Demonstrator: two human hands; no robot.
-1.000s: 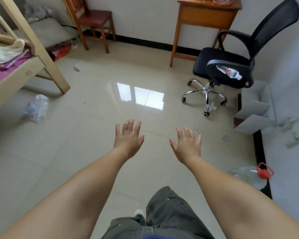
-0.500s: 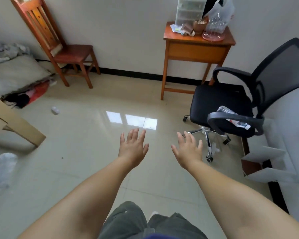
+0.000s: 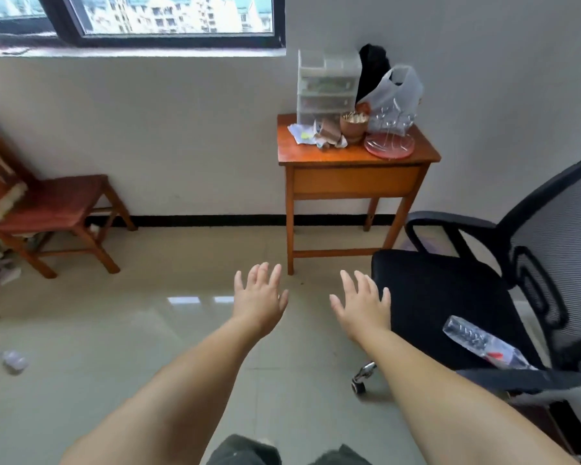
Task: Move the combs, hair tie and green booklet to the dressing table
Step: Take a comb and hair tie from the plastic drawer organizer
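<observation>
My left hand (image 3: 260,298) and my right hand (image 3: 363,305) are stretched out in front of me, palms down, fingers spread, holding nothing. Ahead against the white wall stands a small orange wooden table (image 3: 353,159) with a drawer. On it are a clear plastic drawer unit (image 3: 326,88), a wooden cup of sticks (image 3: 353,124), crumpled papers (image 3: 312,134), a pink plate (image 3: 389,146) and a plastic bag (image 3: 396,95). No comb, hair tie or green booklet can be made out.
A black mesh office chair (image 3: 483,297) stands right of my hands, with a plastic bottle (image 3: 483,344) on its seat. A red wooden chair (image 3: 47,213) stands at the left wall. A small bottle (image 3: 14,360) lies on the tiled floor. A window (image 3: 168,18) is above.
My view has tilted up and moved closer to the orange table; the window has come into sight and the bed has dropped out. Both hands stay open and empty.
</observation>
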